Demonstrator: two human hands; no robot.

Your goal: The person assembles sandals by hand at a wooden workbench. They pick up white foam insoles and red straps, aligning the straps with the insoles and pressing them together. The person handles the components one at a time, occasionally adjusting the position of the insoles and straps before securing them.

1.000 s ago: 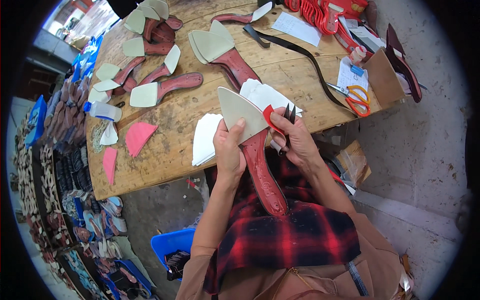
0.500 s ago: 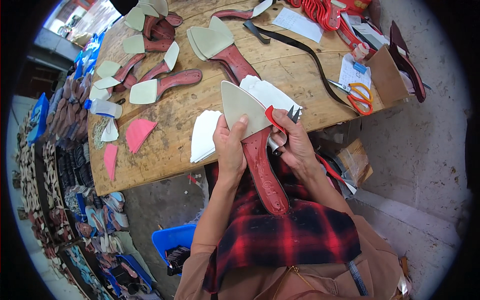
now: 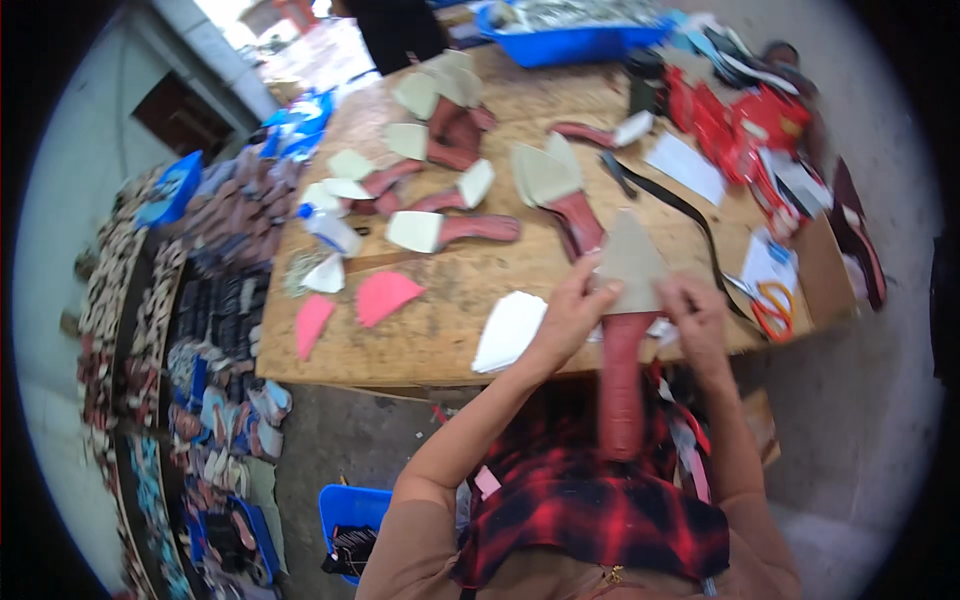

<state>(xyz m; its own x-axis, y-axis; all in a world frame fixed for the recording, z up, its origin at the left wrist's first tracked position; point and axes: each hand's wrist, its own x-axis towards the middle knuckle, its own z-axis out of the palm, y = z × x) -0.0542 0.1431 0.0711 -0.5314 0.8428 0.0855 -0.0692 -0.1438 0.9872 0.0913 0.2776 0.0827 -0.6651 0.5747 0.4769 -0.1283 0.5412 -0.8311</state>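
Between the bare left hand point(image 3: 572, 312), clasping one edge, and the bare right hand point(image 3: 698, 315), too blurred at the other to tell its grip, lies a long red sole point(image 3: 622, 350) with a pale pointed toe. Neither hand is nearer; the tip points away over the brown wooden table point(image 3: 440, 335), the heel back toward red-and-black plaid cloth point(image 3: 600, 525).

Light source: overexposed whitish opening point(image 3: 318, 50), top left
Pale wooden surface point(image 3: 450, 310): bright, evenly lit, soft shadows
Grey floor point(image 3: 350, 430): dimmer, shaded
Stack of white flat pieces point(image 3: 510, 333): nearly washed out
Long dark-red sole with pale pointed end point(image 3: 622, 390): smeared by motion blur
Lens rim: black fisheye vignette, straight edges bowed
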